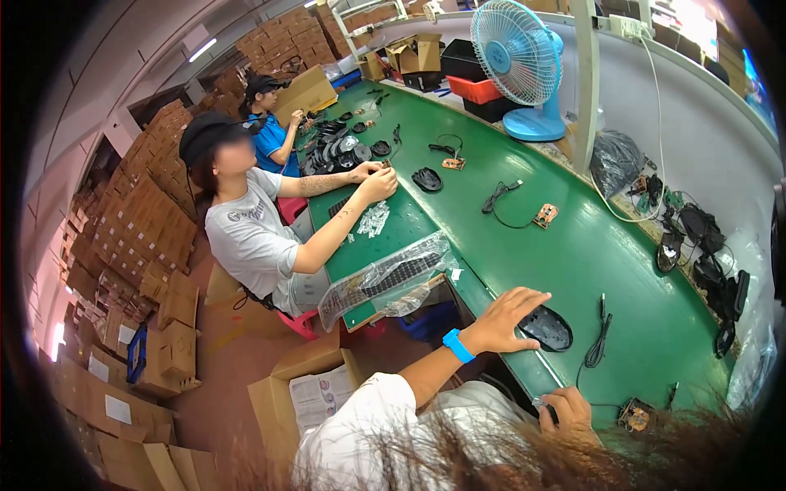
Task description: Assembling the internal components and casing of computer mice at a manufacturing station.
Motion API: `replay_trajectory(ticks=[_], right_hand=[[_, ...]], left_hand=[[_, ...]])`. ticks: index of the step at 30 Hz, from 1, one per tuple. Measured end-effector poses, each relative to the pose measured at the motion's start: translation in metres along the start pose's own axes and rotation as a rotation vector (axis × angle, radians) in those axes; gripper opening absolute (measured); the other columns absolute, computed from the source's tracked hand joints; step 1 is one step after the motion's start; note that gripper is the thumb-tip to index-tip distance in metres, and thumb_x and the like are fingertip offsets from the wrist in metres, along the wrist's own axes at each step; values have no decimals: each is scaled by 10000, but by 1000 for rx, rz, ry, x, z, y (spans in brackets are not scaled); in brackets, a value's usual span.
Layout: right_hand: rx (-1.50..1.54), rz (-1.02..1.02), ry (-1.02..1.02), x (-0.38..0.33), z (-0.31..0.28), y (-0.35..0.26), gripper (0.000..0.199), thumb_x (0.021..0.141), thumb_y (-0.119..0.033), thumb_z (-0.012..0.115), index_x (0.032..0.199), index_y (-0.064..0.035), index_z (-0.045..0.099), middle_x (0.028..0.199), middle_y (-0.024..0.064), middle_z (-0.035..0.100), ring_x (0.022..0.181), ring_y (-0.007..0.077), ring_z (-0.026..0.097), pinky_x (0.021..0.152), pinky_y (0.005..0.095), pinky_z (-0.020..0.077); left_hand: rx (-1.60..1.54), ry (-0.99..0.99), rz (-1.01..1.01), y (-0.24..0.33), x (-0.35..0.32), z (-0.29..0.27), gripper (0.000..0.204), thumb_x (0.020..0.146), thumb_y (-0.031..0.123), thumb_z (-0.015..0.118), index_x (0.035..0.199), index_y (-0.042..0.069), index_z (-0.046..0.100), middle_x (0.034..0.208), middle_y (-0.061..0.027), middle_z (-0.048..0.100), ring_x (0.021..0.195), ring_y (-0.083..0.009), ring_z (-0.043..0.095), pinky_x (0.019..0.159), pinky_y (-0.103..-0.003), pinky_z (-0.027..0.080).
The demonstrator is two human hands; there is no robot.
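My left hand (506, 317), with a blue band on its wrist, reaches over the green bench. Its thumb and fingers are spread around the near-left side of a black mouse shell (548, 329), which lies on the bench. Whether they touch the shell is hard to tell. At the bench's front edge, my right hand (569, 411) is curled with its fingertips together. Something small and pale shows at the fingertips, too small to name. A coiled black cable (600, 340) lies beyond the right hand, and a small circuit board (635, 415) sits to its right.
Another circuit board (545, 215) with a cable lies farther up the green bench (491, 254). A bagged strip of dark parts (385, 278) is at left, beside a seated co-worker (254, 221). A blue fan (524, 65) stands behind; black shells (700, 245) line the right edge.
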State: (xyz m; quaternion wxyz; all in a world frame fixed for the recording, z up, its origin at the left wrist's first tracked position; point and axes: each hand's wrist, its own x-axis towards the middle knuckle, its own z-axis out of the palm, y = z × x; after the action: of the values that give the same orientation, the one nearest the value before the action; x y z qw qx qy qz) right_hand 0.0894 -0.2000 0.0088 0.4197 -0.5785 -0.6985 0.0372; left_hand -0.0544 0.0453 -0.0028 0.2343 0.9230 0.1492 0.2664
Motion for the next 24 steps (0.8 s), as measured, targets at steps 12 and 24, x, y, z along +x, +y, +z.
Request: replay_trajectory(ticks=[12, 24], right_hand=[[-16, 15, 9, -4, -2, 7, 232, 718, -24, 760, 930, -64, 676, 897, 90, 654, 759, 281, 646, 634, 377, 532], [38, 118, 100, 42, -21, 16, 203, 788, 55, 760, 947, -27, 664, 948, 129, 698, 826, 293, 686, 708, 361, 560]], left_hand=[[-9, -2, -79, 13, -4, 20, 918, 776, 329, 848, 1546, 97, 405, 1270, -191, 601, 1171, -392, 562, 1049, -482, 438], [-69, 4, -5, 8, 6, 1, 949, 730, 299, 866, 1534, 69, 419, 1241, -109, 681, 1163, -338, 591, 1035, -459, 452]])
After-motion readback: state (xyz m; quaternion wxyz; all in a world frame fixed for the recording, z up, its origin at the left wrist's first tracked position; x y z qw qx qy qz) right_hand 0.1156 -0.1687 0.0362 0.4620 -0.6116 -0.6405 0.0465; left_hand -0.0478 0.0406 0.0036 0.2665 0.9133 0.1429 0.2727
